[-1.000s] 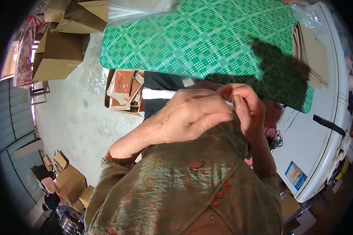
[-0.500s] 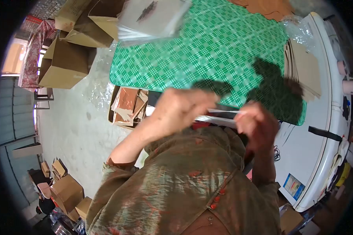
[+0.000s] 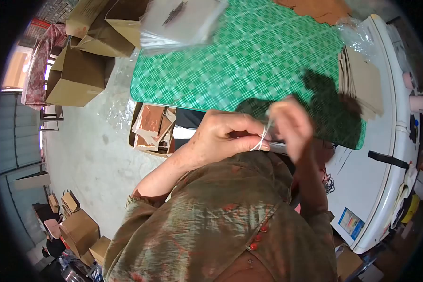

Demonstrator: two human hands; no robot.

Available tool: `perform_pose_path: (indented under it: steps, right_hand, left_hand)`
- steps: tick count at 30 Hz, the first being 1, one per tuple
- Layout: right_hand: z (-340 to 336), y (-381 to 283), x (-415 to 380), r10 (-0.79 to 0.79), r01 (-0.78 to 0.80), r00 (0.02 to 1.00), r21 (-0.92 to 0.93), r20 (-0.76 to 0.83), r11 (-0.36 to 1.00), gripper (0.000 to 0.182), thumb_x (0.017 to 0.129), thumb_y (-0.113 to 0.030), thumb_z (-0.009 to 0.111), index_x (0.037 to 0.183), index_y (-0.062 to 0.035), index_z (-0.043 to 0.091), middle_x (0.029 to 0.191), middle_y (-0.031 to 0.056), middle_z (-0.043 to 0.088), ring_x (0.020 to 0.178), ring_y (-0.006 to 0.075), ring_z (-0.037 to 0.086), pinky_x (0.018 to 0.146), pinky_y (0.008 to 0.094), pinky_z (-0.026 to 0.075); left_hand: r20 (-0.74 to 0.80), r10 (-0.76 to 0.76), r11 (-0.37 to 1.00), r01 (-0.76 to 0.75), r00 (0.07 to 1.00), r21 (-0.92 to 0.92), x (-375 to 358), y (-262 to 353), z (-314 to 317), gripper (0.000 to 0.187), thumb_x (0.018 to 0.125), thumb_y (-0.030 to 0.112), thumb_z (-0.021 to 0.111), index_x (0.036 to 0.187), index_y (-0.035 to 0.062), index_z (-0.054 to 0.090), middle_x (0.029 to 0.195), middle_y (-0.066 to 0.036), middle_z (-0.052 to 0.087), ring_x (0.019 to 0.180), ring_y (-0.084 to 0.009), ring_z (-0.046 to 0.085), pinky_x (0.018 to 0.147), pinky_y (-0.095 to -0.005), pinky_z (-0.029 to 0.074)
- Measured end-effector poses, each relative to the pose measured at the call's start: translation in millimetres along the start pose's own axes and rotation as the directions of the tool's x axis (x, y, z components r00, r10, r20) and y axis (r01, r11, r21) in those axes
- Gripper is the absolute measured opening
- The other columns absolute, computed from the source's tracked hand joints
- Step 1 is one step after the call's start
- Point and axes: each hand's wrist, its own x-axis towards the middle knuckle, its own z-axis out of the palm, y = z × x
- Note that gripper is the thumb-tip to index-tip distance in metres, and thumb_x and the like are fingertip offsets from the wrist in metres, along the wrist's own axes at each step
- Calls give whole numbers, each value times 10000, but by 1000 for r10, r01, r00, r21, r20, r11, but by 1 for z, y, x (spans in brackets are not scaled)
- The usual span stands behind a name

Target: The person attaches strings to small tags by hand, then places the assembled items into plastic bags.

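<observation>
My left hand (image 3: 221, 134) is closed in a pinch, thumb against fingers, just in front of my body near the table's front edge. A white string (image 3: 263, 136) lies looped at its fingertips. Close beside it on the right, my right hand (image 3: 292, 127) is raised and partly blurred, its fingers curled by the upper end of the string. What else the left fingertips may hold is hidden. Beyond both hands lies the green checked table cover (image 3: 211, 75), with dark shadows of my head and hands on it.
A stack of clear plastic sleeves (image 3: 178, 23) lies at the table's far left. Brown card pieces (image 3: 362, 80) are stacked on the right, beside a white appliance (image 3: 380, 169). Below the table's left side sits a box of brown scraps (image 3: 152, 124). Open cardboard boxes (image 3: 82, 70) stand further left.
The string was stretched sideways between my hands; now it loops at my left fingertips. My right hand has moved up and left, closer to the left one.
</observation>
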Motion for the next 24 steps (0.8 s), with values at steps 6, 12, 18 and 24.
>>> perform_pose_path:
  steps: [6,12,18,24]
  right_hand:
    - [18,-21,-24,-233,352,819,-140,524,925,74,869,-24,596,922,-20,648,764,45,620,713,185,604,650,324,498]
    - [7,42,8,2,3,997,-57,73,998,64,924,-50,581,905,-6,622,748,45,592,720,130,585,654,288,469]
    - [1,-9,-18,-220,244,889,-8,402,970,93,906,-57,573,920,-9,651,711,36,607,670,134,591,582,282,452]
    - [18,66,-19,340,-347,873,-45,350,937,91,920,-86,651,982,-20,641,847,-10,619,771,92,572,663,270,487]
  left_hand:
    - [-86,-70,997,68,994,-24,1,-14,-5,133,831,60,766,946,1,733,881,-72,742,782,-127,701,692,-253,555]
    - [-36,2,999,-3,999,-34,2,-7,-2,119,849,55,735,959,11,741,850,-48,746,753,-97,697,664,-241,544]
    - [-79,-40,999,39,996,-21,0,-31,2,148,843,77,746,977,13,744,875,-70,756,782,-115,717,679,-240,552]
    - [-116,103,994,-99,988,39,4,-27,1,146,864,89,734,993,25,750,877,-77,756,789,-136,728,675,-247,566]
